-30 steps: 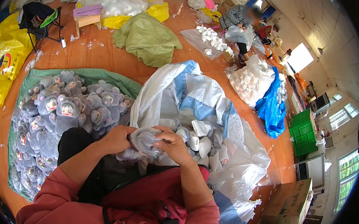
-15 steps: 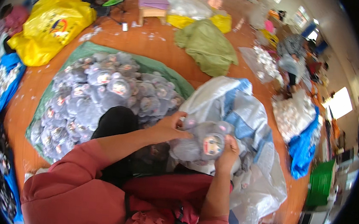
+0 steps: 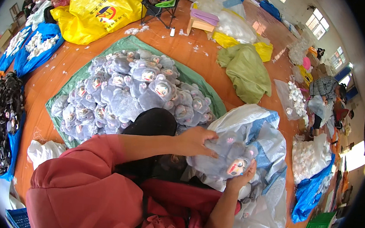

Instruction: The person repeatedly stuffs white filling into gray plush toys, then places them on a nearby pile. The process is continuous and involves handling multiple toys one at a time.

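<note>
I hold a grey plush doll (image 3: 222, 158) wrapped in clear plastic over my lap. My left hand (image 3: 195, 141) grips its upper left side. My right hand (image 3: 242, 178) cups it from below, near the doll's small face. Under the doll lies a big open white and blue plastic sack (image 3: 271, 139) with more wrapped dolls inside. To my left a heap of the same grey bagged dolls (image 3: 128, 92) rests on a green sheet (image 3: 202, 83).
The floor is orange. A yellow bag (image 3: 100, 11) and a folding chair (image 3: 157, 1) stand far ahead, an olive cloth (image 3: 247, 72) to the right. Blue sheets with white pieces (image 3: 30, 46) and dark dolls (image 3: 2, 115) lie left. A person (image 3: 322, 100) sits at far right.
My view has swung left, bringing the doll heap toward the centre. Both hands have stayed on the wrapped doll, lifting it slightly over the sack.
</note>
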A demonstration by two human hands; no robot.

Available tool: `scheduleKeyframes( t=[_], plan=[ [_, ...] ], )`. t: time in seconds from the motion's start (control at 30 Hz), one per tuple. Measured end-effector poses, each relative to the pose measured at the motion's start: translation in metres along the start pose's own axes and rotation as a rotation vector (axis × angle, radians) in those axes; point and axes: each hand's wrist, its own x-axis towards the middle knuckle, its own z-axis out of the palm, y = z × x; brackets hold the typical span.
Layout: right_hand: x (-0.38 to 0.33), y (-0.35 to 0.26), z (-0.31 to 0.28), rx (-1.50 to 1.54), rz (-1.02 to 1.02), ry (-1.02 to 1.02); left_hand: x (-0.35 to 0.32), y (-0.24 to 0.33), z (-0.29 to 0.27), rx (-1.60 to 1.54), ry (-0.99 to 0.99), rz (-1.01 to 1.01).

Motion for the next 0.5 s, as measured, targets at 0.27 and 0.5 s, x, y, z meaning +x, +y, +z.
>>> scheduleKeyframes(
  t=[0.27, 0.5],
  plan=[
    [0.001, 0.021, -0.011, 0.012, 0.086, -0.002, -0.017, 0.025, -0.029, 0.004, 0.147, 0.198],
    [-0.001, 0.016, -0.004, -0.172, 0.162, -0.112, -0.03, 0.019, -0.042, 0.06, 0.415, 0.425]
  ],
)
